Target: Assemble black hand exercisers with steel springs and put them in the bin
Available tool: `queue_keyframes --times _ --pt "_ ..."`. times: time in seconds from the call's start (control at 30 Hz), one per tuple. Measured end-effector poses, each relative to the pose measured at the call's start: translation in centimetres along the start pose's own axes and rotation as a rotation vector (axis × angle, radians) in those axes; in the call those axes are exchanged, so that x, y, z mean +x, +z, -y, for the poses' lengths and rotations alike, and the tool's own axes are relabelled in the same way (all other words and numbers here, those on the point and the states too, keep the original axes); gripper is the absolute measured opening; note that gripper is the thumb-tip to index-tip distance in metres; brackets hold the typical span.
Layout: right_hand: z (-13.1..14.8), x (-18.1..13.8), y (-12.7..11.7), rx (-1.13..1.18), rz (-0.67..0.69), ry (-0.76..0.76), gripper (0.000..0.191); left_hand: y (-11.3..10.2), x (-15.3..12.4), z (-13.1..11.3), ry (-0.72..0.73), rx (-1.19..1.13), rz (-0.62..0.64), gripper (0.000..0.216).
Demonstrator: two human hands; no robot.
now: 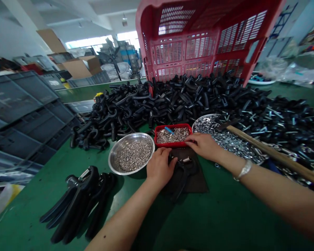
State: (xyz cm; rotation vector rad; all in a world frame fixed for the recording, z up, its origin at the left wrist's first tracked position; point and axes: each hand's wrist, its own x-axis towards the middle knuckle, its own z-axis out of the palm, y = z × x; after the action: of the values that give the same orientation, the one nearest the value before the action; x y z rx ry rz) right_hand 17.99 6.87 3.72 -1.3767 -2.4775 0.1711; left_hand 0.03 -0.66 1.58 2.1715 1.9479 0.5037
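Note:
On a dark pad lies a black plastic spring clamp with a bare metal spring near its top. My left hand grips the clamp's left side, its thumb toward the spring and its fingertips partly hidden. My right hand is at the right front corner of a red tray of small metal pins. Its thumb and forefinger are pinched together; anything between them is too small to make out. A blue piece rests on the pins. Left of the tray stands a metal bowl of small silver parts.
Several assembled clamps lie at left. A hammer rests across a bowl of metal parts. Black clamp parts are heaped behind, spilling from a tipped red crate. Grey crates stand beyond the table's left edge.

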Motion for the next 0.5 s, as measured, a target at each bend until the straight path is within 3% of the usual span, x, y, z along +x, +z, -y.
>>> queue_keyframes --times 0.1,0.27,0.4,0.5 --pt "0.3 3.6 0.4 -0.122 -0.006 0.025 0.031 0.3 -0.2 0.0 0.013 -0.020 0.031 0.050" --pt "1.6 9.0 2.6 -0.147 0.098 0.026 0.027 0.7 -0.2 0.0 -0.034 -0.058 0.109 0.054" --pt "2.6 10.3 4.0 -0.159 0.142 0.072 0.026 0.6 -0.1 0.1 -0.037 -0.082 0.122 0.056" --pt "2.5 10.2 3.5 -0.150 0.126 0.100 0.026 0.5 0.0 0.4 -0.034 -0.100 0.129 0.056"
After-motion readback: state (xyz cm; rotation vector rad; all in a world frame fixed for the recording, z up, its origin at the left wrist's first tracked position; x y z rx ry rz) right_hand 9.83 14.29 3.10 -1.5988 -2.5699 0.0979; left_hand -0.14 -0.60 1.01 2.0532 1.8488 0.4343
